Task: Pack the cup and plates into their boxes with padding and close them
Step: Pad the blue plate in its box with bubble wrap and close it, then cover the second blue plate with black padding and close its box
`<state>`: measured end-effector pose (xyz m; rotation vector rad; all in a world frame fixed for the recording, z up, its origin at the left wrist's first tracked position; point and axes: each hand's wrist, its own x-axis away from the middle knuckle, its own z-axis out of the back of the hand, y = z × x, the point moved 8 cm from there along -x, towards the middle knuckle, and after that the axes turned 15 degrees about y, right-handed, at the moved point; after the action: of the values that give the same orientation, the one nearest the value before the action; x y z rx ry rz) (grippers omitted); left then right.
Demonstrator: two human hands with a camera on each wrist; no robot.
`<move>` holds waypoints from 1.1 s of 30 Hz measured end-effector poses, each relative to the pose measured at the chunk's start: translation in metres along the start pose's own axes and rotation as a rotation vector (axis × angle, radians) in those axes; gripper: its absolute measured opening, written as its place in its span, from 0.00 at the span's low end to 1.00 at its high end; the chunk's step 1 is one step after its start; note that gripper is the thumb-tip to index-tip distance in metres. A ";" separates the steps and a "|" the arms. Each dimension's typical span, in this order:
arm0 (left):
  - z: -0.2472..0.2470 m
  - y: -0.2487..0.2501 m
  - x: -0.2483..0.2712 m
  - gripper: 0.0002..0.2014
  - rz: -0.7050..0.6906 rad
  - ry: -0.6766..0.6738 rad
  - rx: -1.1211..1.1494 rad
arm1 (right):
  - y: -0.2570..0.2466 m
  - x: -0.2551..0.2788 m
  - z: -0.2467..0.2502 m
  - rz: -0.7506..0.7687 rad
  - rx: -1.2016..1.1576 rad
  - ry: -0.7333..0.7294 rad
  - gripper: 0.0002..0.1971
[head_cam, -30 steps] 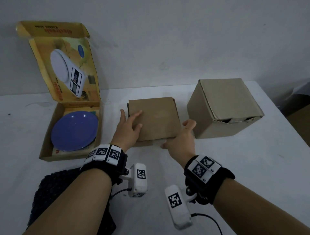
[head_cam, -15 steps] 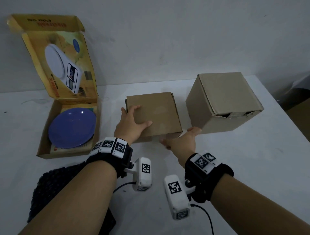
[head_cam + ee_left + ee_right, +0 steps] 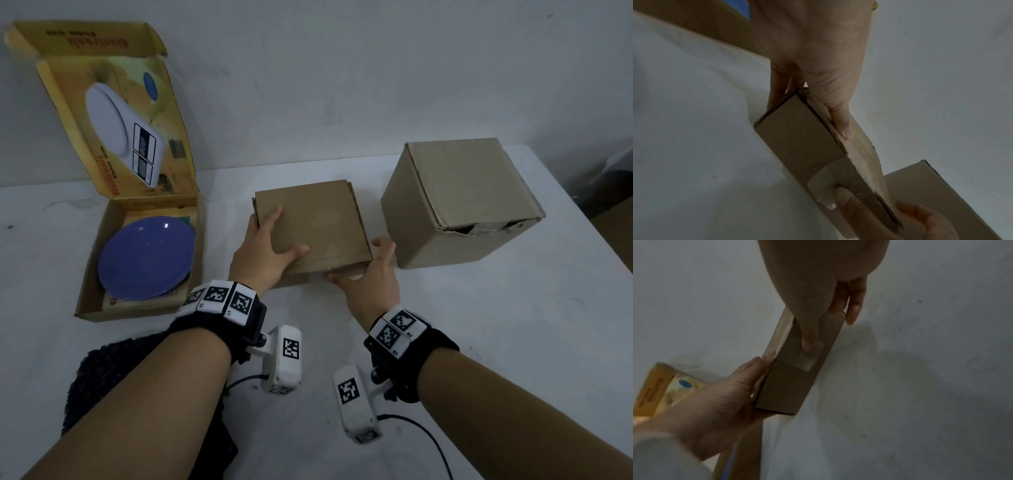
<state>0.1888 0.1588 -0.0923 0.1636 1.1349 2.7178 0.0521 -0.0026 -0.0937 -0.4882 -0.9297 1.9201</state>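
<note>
A flat brown cardboard box lies shut at the table's centre. My left hand grips its near left corner, thumb on the lid and fingers down the left side. My right hand holds the near right corner, its thumb pressing a clear tape strip onto the front face. At the left a blue plate lies in an open yellow box whose lid stands upright. A taller brown box stands shut at the right. The cup is not in view.
A dark knitted cloth lies at the table's near left, partly under my left forearm. The white table ends at the right, with a wall close behind the boxes. Cables trail from the wrist cameras near the front edge.
My left hand has slid from flat on the lid to gripping the left corner. My right hand has shifted right along the front edge to the near right corner.
</note>
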 end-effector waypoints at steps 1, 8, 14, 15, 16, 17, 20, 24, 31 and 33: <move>-0.001 0.000 0.000 0.43 -0.003 0.001 0.000 | -0.002 -0.001 0.001 0.065 0.092 -0.006 0.43; -0.003 -0.001 -0.004 0.43 -0.030 -0.027 0.006 | -0.030 -0.010 -0.014 0.469 0.474 -0.087 0.66; -0.006 -0.003 -0.006 0.44 -0.044 -0.048 0.014 | -0.020 -0.013 -0.032 0.504 0.566 -0.117 0.70; -0.006 -0.003 -0.007 0.44 -0.046 -0.053 0.006 | -0.021 -0.014 -0.033 0.507 0.591 -0.124 0.70; -0.007 -0.002 -0.009 0.44 -0.043 -0.058 -0.009 | -0.022 -0.015 -0.035 0.510 0.611 -0.135 0.70; -0.009 -0.001 -0.010 0.45 -0.036 -0.062 -0.031 | -0.024 -0.018 -0.035 0.512 0.628 -0.150 0.70; -0.011 0.004 -0.011 0.47 -0.017 -0.048 -0.064 | -0.028 -0.028 -0.036 0.510 0.668 -0.196 0.68; -0.003 0.000 -0.008 0.45 0.021 -0.054 0.060 | -0.028 -0.030 -0.035 0.492 0.672 -0.244 0.68; 0.069 -0.018 0.000 0.14 -0.003 0.094 0.068 | -0.049 -0.026 -0.023 0.430 0.643 -0.418 0.58; 0.104 -0.030 0.002 0.10 0.014 0.222 0.096 | -0.077 -0.014 -0.026 0.554 0.567 -0.379 0.57</move>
<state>0.2089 0.2515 -0.0408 -0.1211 1.3281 2.7476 0.1197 0.0185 -0.0509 -0.0334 -0.4459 2.7206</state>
